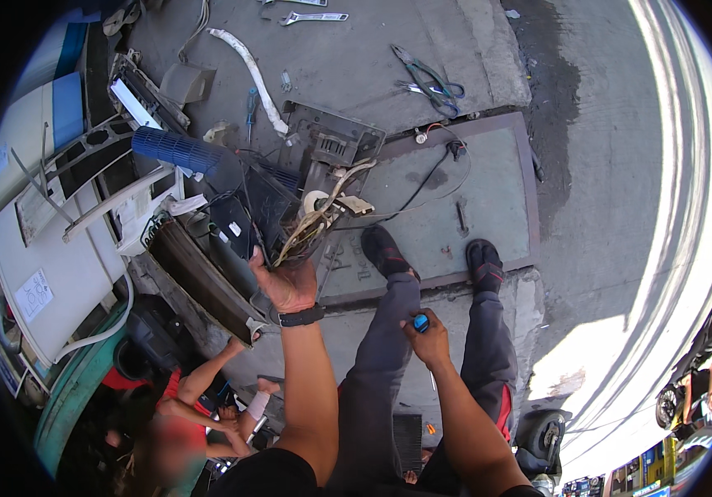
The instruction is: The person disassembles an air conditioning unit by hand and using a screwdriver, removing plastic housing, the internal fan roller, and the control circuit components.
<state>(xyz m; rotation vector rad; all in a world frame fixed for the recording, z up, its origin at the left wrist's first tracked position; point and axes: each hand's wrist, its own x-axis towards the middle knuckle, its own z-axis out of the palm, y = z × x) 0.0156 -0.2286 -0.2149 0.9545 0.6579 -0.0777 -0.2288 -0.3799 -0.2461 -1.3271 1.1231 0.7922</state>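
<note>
Dark housing: We find the dark housing [269, 203] directly beyond the left hand and touching it; the right hand is well apart, to its right and nearer us.
Loose wires: We note a bundle of wires [294, 240] at the housing's near end, just above the left palm.
Left hand: We see the left hand [290, 286] palm up at the housing's near end, thumb spread; its fingers are partly hidden, so we cannot tell how firmly it grips.
Right hand: We record the right hand [426, 340] curled closed round a blue-handled screwdriver [420, 323], its shaft pointing back toward us, clear of the housing.
Floor panel: We stand with both shoes on a grey-green panel [497, 166], right of the housing; a black cord [432, 172] lies across it.
Beyond the housing: We list a white-wrapped pipe [250, 66], and farther right, pliers [416, 69].
Left of the housing: We observe a blue ribbed roller [178, 151].
Co-worker: We note a person in red [186, 414], left of the housing and nearer us.
</note>
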